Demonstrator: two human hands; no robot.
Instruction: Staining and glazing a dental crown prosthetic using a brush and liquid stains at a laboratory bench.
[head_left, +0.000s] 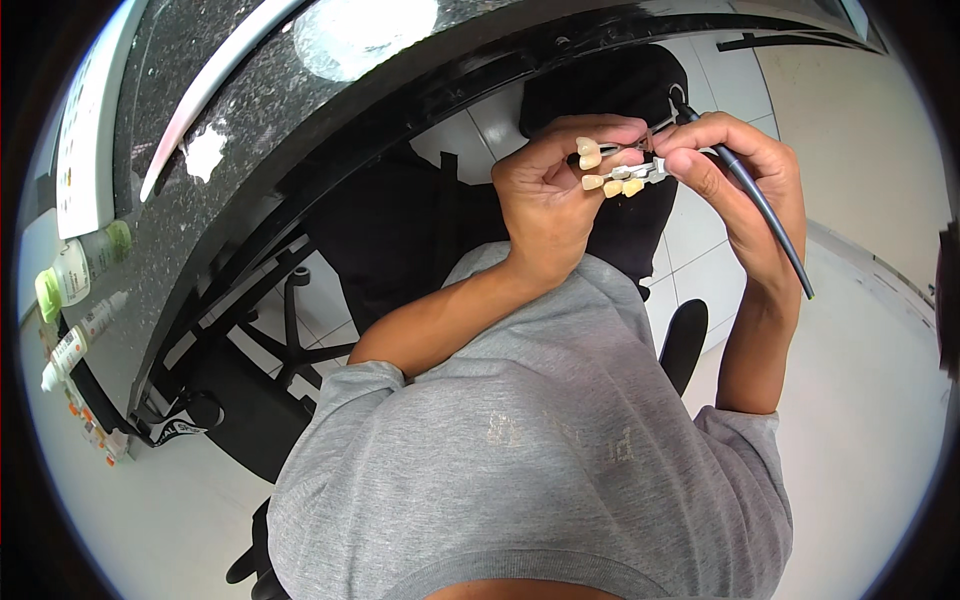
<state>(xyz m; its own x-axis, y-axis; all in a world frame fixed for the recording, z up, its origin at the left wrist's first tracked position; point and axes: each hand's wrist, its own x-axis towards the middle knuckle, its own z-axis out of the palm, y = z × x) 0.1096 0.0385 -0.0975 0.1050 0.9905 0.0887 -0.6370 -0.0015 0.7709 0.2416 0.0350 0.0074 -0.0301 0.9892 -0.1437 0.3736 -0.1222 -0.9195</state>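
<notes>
Both my hands come together over my lap, past the table's edge. With fingers closed, my left hand (548,190) grips a thin metal holder that carries a cream dental crown (588,152). Just below it, several smaller yellowish dental crowns (624,187) sit on a silver metal clip (650,172). The thumb and fingertips of my right hand (745,165) pinch the far end of these metal pieces; exactly which hand bears each one is partly hidden. A slim dark-handled tool (757,193) lies across my right hand, slanting down to the right.
A speckled black table (250,110) curves along the upper left. On it are a long whitish curved strip (205,85), a white panel (92,130) and small bottles (75,270). Dark chair parts (240,420) stand under the table, on a white tiled floor (700,285).
</notes>
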